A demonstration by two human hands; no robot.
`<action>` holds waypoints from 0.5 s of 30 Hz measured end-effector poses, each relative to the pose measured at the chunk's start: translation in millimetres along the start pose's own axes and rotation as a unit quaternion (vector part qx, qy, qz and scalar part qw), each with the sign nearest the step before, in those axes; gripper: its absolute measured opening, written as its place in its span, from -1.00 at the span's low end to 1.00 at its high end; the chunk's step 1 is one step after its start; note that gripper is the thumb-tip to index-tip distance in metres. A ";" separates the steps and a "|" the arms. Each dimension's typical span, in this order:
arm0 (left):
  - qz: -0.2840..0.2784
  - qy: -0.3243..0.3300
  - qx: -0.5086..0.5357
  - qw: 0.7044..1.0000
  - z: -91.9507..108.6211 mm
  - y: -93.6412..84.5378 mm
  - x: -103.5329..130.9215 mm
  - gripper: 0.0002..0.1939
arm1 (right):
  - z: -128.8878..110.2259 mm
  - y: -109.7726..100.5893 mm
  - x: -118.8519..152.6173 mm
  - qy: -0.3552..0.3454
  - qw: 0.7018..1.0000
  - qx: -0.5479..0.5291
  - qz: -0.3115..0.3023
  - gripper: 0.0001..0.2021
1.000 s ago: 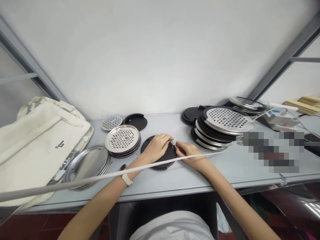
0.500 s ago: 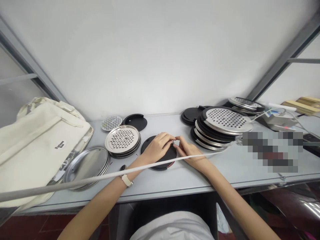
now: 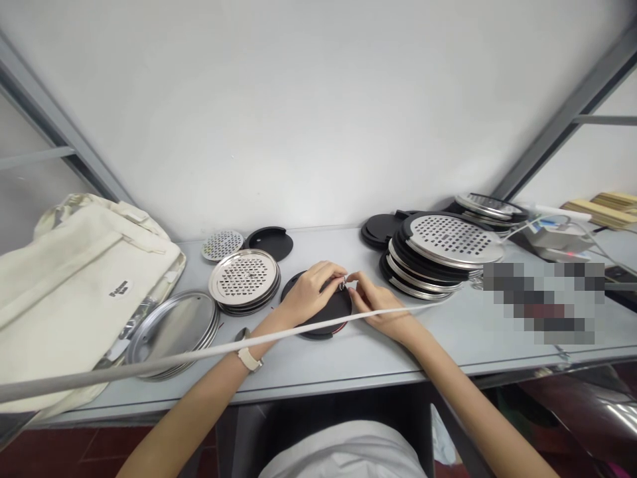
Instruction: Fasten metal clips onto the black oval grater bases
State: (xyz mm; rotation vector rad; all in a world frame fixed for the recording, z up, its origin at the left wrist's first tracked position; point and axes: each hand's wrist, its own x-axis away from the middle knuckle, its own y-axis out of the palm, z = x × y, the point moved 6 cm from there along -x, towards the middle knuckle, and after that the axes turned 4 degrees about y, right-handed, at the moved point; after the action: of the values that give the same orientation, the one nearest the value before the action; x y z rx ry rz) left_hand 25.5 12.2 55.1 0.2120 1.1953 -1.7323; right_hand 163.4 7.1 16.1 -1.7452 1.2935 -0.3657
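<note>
A round black disc (image 3: 323,317) with a bit of red at its lower right edge lies on the table in front of me. Over its left part, my left hand (image 3: 313,289) pinches a small shiny metal piece (image 3: 343,284) between thumb and fingertips. My right hand (image 3: 378,302) is at the disc's right edge, its thumb and index finger curled close to the same piece; whether they touch it is too small to tell. A white cord (image 3: 293,332) crosses the view in front of both wrists.
Left of the disc are a stack of perforated metal plates (image 3: 243,277), a stack of plain metal lids (image 3: 174,328) and a cream fabric bag (image 3: 84,265). At right stands a tall stack of black and metal discs (image 3: 448,242). A black disc (image 3: 271,244) lies behind.
My left hand has shifted slightly left, and the fingertips of my two hands are a little farther apart. The discs and stacks stay where they were.
</note>
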 end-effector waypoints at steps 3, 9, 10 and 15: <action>-0.002 -0.002 0.013 1.000 0.2 2.9 1.1 -0.87 | -0.5 -1.0 0.5 -0.008 1.000 -0.005 0.008 -0.77; -0.009 0.001 0.016 1.000 2.0 5.3 1.0 -0.88 | 0.3 1.8 -0.7 -0.047 0.999 0.014 0.011 -0.81; -0.010 -0.009 0.010 1.000 1.2 2.8 0.4 -0.88 | 1.2 1.5 -1.0 -0.044 0.999 0.019 0.017 -0.81; -0.075 -0.051 -0.082 0.992 -4.2 -11.3 -1.8 -0.79 | 5.2 -0.6 -2.5 -0.017 0.998 0.043 0.037 -0.80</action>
State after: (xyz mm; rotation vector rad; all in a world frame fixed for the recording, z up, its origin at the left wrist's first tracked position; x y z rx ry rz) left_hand 16.0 17.0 61.1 -0.0666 1.2979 -1.7411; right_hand 166.3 11.8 14.4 -1.6206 1.2945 -0.3424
